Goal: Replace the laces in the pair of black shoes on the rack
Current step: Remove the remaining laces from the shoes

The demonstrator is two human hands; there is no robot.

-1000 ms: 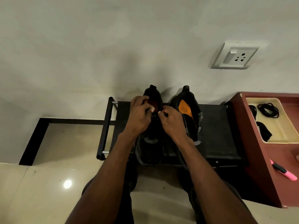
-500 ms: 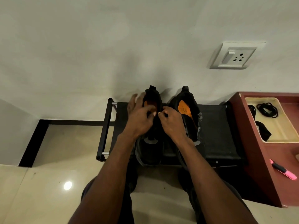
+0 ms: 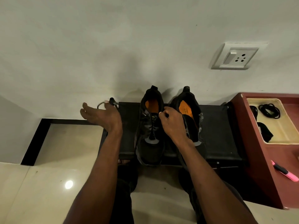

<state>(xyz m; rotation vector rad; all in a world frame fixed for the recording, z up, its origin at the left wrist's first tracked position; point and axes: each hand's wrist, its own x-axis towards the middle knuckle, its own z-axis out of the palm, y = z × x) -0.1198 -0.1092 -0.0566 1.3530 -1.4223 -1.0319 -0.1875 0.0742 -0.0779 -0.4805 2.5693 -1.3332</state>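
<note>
Two black shoes with orange insoles stand side by side on a low black rack (image 3: 215, 126) against the wall. My right hand (image 3: 173, 123) pinches at the top eyelets of the left shoe (image 3: 150, 152), partly covering the right shoe (image 3: 188, 97). A black lace (image 3: 152, 128) runs down the left shoe's tongue. Out to the left of the shoes, over the rack's end, my left hand (image 3: 100, 115) holds a blurred loop of lace (image 3: 103, 103) at its far edge, its fingers stretched leftward.
A red-brown cabinet (image 3: 258, 159) stands right of the rack. On it lies a cream tray (image 3: 286, 139) with coiled black laces (image 3: 269, 110), and a pink marker (image 3: 286, 172) sits nearer me. A wall socket (image 3: 236, 56) is above. Glossy floor tiles lie to the left.
My left hand has swung from the shoe's eyelets out to the left, drawing lace with it. My right hand has stayed at the left shoe's top.
</note>
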